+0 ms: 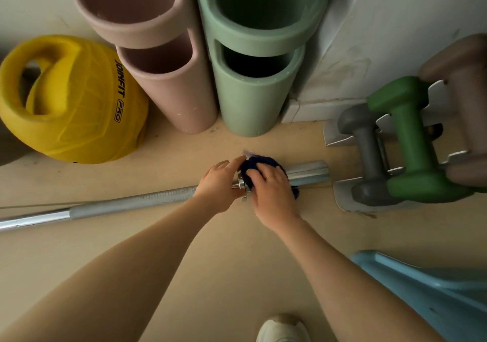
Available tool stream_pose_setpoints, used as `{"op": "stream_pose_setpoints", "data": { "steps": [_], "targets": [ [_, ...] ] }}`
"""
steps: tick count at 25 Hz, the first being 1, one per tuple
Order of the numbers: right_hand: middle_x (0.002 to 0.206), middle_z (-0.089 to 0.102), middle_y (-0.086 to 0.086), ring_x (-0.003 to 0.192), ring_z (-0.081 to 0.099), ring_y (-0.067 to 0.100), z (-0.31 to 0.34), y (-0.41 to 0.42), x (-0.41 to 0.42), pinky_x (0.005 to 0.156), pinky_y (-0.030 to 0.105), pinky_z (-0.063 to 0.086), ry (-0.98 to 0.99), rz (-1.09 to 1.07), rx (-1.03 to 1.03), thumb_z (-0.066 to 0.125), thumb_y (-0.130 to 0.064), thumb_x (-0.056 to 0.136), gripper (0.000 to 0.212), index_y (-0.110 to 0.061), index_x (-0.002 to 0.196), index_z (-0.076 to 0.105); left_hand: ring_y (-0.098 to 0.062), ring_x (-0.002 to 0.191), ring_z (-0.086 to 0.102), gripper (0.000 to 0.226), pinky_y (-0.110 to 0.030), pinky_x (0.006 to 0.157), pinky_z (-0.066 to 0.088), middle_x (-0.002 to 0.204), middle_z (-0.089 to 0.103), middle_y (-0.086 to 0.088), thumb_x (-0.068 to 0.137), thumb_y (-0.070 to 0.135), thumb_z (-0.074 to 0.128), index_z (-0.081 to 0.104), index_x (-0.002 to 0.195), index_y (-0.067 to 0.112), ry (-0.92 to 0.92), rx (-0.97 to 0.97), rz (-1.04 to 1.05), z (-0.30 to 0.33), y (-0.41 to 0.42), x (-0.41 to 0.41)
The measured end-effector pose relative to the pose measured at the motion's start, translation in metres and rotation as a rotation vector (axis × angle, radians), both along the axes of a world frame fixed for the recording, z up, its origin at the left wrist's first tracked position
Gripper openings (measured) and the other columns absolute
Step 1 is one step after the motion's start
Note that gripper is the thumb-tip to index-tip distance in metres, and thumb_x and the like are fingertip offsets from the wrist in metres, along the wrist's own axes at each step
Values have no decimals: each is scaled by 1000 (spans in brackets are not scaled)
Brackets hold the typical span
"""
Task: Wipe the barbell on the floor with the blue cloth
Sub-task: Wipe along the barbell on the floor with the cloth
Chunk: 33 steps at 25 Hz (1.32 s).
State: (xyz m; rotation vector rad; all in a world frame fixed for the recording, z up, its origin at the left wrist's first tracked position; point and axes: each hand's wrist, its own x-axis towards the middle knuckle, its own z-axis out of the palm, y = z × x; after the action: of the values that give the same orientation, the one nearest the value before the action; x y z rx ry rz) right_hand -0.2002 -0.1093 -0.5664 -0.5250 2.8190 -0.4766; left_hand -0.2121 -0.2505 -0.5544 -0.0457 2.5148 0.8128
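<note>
A long silver barbell (pixel 126 204) lies on the tan floor, running from the left edge to its thick sleeve end (pixel 309 174) at centre right. A dark blue cloth (pixel 254 165) is bunched over the bar at the collar. My right hand (pixel 271 191) grips the cloth and presses it onto the bar. My left hand (pixel 220 183) holds the shaft just left of the collar, its fingers reaching toward the cloth.
A yellow handled medicine ball (pixel 71 99) sits at the left. Pink (pixel 168 78) and green (pixel 253 83) foam rollers lean on the wall behind the bar. A rack with grey and green dumbbells (pixel 411 141) stands right of the sleeve. A light blue object (pixel 427 289) lies bottom right, a shoe (pixel 283 328) below.
</note>
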Motion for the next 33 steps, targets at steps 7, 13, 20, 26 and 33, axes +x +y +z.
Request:
{"op": "stream_pose_setpoints", "data": {
  "steps": [7, 13, 20, 26, 33],
  "targets": [
    [105, 64, 11, 106, 54, 32, 3, 21, -32, 102, 44, 30, -27, -417, 102, 49, -22, 81, 23, -15, 101, 59, -26, 130, 38, 69, -40, 108, 34, 135, 50, -4, 81, 20, 69, 33, 140, 22, 21, -17, 30, -2, 3, 5],
    [107, 63, 12, 106, 55, 32, 4, 41, -24, 104, 44, 32, -10, -395, 59, 54, -12, 81, 17, -10, 99, 55, -28, 127, 43, 72, -42, 107, 36, 136, 50, -6, 80, 18, 70, 31, 141, 22, 9, 20, 73, -1, 4, 2],
    [117, 58, 14, 111, 51, 30, 13, -11, -14, 90, 30, 36, -189, -386, -329, 47, -3, 89, 21, -3, 109, 54, -24, 141, 21, 76, -37, 114, 21, 148, 37, -6, 84, 32, 64, 19, 145, 23, 31, -66, -6, 2, -2, 2],
    [134, 47, 21, 121, 45, 36, 20, -50, 12, 104, 37, 30, -134, 215, -73, 41, 1, 88, 37, -1, 124, 49, -22, 132, 35, 56, -38, 108, 30, 140, 46, -1, 82, 37, 65, 44, 132, 22, 87, -211, -110, 7, -69, 23],
    [140, 37, 21, 126, 35, 37, 4, -94, 30, 110, 39, 22, -54, -17, 176, 41, 0, 89, 45, -4, 134, 39, -23, 129, 40, 54, -37, 107, 30, 135, 52, 0, 86, 38, 60, 40, 135, 25, 101, -332, -132, 0, -125, 42]
  ]
}}
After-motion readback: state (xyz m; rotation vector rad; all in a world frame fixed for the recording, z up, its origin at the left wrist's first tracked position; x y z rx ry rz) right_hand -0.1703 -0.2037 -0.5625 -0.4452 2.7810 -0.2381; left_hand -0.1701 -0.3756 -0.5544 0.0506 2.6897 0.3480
